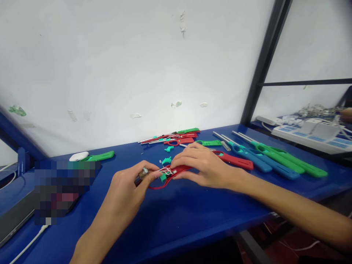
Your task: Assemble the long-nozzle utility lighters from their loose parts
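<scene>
On my feed a pale wall (137,66) rises behind a blue table (170,220). To the right I see blue lighters (257,163) and green lighters (310,167) lying with their metal tubes pointing away and leftward. At the middle of the table I have the right hand (202,165) gripping an opened red casing (181,169), its long axis nearly crosswise, handle end rightward and slightly farther off, trigger loop to the left. The left hand (128,187) pinches a brownish piece (143,173), thumb beside white wires (166,170). A small green part (166,160) sits just beyond.
</scene>
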`<state>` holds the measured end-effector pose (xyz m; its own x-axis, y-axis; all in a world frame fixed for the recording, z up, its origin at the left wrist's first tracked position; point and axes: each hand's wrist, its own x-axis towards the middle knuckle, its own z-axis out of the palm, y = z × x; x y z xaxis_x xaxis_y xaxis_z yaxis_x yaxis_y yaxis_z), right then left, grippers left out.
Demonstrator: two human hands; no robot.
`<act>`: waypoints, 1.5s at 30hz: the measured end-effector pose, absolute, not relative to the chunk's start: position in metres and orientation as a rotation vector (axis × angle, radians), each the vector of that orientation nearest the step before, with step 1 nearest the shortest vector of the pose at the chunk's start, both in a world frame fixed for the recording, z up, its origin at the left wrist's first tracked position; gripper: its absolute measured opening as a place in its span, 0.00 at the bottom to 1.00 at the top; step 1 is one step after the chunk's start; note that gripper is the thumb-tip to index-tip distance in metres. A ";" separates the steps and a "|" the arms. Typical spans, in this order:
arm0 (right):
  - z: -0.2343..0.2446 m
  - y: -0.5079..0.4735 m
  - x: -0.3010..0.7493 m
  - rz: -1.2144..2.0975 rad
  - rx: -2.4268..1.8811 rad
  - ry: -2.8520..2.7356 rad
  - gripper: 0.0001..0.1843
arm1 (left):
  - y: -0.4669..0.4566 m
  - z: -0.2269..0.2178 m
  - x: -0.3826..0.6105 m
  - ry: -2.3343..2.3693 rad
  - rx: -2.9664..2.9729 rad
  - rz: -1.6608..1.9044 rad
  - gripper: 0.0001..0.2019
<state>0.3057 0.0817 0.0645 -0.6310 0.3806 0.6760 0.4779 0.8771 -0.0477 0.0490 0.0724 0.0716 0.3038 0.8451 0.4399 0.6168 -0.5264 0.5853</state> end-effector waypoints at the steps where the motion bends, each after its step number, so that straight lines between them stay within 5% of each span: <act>1: 0.065 0.081 0.306 -0.149 -0.626 -2.326 0.10 | 0.072 0.072 0.049 1.329 2.244 1.023 0.12; 11: 0.068 0.071 0.300 0.201 -0.819 -2.369 0.08 | 0.068 0.079 0.045 1.224 2.025 0.676 0.20; 31: 0.066 0.078 0.304 0.047 -0.506 -2.266 0.07 | 0.066 0.083 0.045 1.246 2.182 0.911 0.17; 45: 0.070 0.069 0.301 0.355 -0.654 -2.308 0.08 | 0.065 0.091 0.042 1.220 1.859 0.600 0.21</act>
